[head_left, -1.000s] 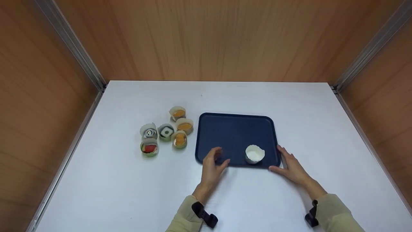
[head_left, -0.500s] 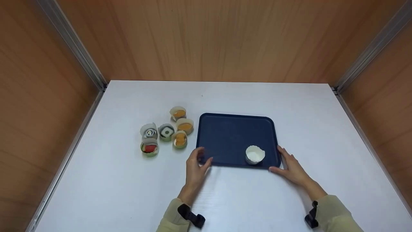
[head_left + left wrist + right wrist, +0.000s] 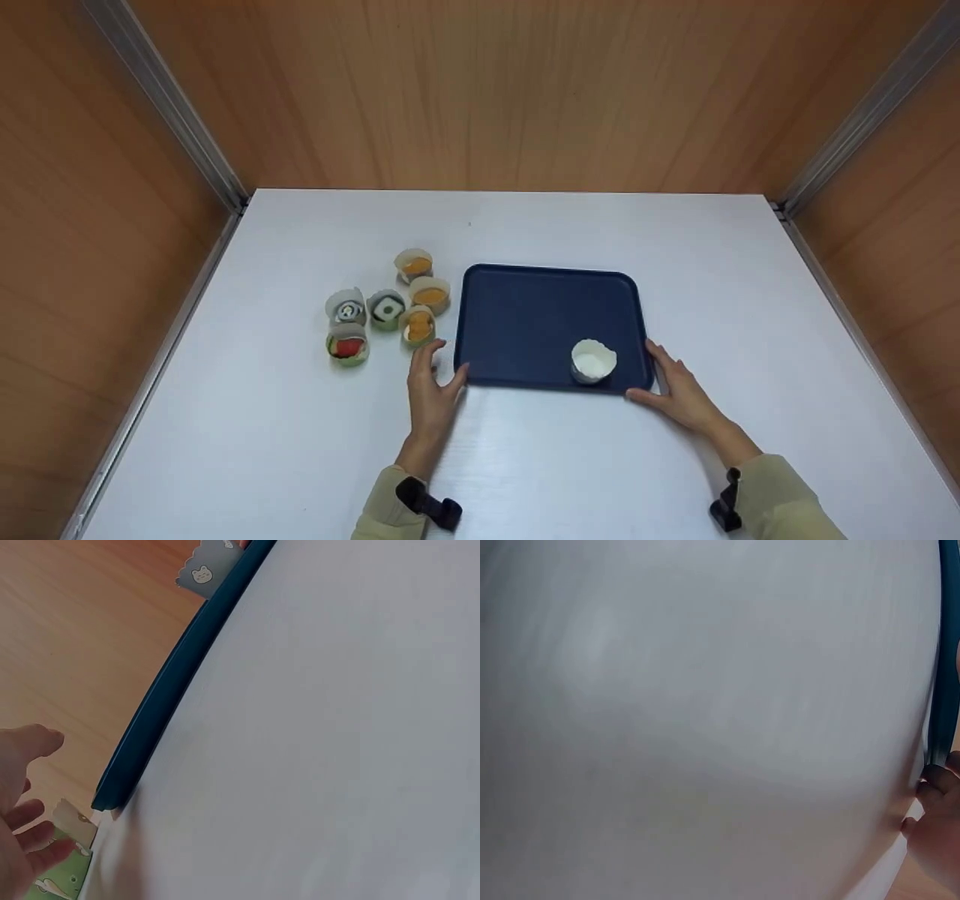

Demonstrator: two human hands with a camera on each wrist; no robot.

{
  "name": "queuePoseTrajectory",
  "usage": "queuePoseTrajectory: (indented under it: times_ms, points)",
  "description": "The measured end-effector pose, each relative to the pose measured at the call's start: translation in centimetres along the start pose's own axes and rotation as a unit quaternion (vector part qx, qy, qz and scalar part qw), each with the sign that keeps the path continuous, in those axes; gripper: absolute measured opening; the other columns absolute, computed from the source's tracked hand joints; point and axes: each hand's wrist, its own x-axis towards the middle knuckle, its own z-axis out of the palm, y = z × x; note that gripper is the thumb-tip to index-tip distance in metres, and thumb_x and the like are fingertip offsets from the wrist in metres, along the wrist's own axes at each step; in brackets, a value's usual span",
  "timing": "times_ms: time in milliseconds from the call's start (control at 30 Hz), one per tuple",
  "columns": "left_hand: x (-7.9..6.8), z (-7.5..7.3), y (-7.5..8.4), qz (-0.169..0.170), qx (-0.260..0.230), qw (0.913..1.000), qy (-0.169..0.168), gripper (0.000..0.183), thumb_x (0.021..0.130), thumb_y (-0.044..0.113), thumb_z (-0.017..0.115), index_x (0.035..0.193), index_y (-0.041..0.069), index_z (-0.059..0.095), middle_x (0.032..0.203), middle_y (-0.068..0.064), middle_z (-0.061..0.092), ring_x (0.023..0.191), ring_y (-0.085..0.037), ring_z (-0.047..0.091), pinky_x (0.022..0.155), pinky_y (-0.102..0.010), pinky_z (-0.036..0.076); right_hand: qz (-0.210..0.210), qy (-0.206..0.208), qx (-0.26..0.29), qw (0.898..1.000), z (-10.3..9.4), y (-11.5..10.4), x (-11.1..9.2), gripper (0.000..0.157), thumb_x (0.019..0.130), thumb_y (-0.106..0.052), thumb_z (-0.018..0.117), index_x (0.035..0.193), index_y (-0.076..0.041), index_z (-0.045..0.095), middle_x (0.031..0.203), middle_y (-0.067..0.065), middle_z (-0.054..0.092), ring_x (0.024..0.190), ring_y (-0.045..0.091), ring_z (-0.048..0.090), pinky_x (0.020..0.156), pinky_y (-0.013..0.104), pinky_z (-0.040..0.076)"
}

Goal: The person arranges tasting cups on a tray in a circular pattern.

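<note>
A dark blue tray (image 3: 525, 311) lies on the white table. On its front right part stands a scalloped paper baking cup (image 3: 593, 361), white inside; its grey-blue side (image 3: 210, 570) with a bear print shows in the left wrist view. My right hand (image 3: 684, 401) holds the tray's front right corner, thumb along the front edge and fingers at the right side. My left hand (image 3: 431, 401) hovers by the front left corner, thumb and fingers spread apart, holding nothing. Just beyond its fingertips stands a green paper cup (image 3: 418, 327) with orange pieces inside.
Left of the tray, more paper cups stand close together: two with orange contents (image 3: 430, 295), one with red (image 3: 348, 346), and two with black-and-white round pieces (image 3: 387, 308). Wooden panels (image 3: 480, 90) enclose the table at the back and sides.
My left hand has moved left along the tray's front edge, from over the tray to beside its front left corner. The right hand, tray and cups have kept their places.
</note>
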Motion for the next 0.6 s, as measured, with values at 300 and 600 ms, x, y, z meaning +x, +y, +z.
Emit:
queuePoseTrajectory:
  times_ms: [300, 600]
  points:
    - [0.5, -0.4, -0.7, 0.001, 0.025, 0.9970, 0.073, 0.054, 0.067, 0.007, 0.076, 0.113, -0.003, 0.048, 0.116, -0.017, 0.044, 0.111, -0.029, 0.041, 0.084, -0.044, 0.041, 0.011, -0.007, 0.001, 1.000, 0.2, 0.2, 0.0, 0.091, 0.073, -0.043, 0.068, 0.140, -0.004, 0.020, 0.140, 0.024, 0.022, 0.128, 0.038, 0.017, 0.103, 0.050, 0.007]
    - [1.3, -0.4, -1.2, -0.017, 0.047, 0.9924, 0.112, 0.064, 0.064, 0.006, 0.078, 0.116, -0.006, 0.042, 0.118, -0.018, 0.040, 0.114, -0.029, 0.037, 0.096, -0.039, 0.030, 0.013, -0.006, 0.005, 1.000, 0.1, 0.1, 0.1, 0.091, 0.073, -0.044, 0.068, 0.140, -0.004, 0.020, 0.140, 0.024, 0.022, 0.128, 0.037, 0.017, 0.103, 0.049, 0.007]
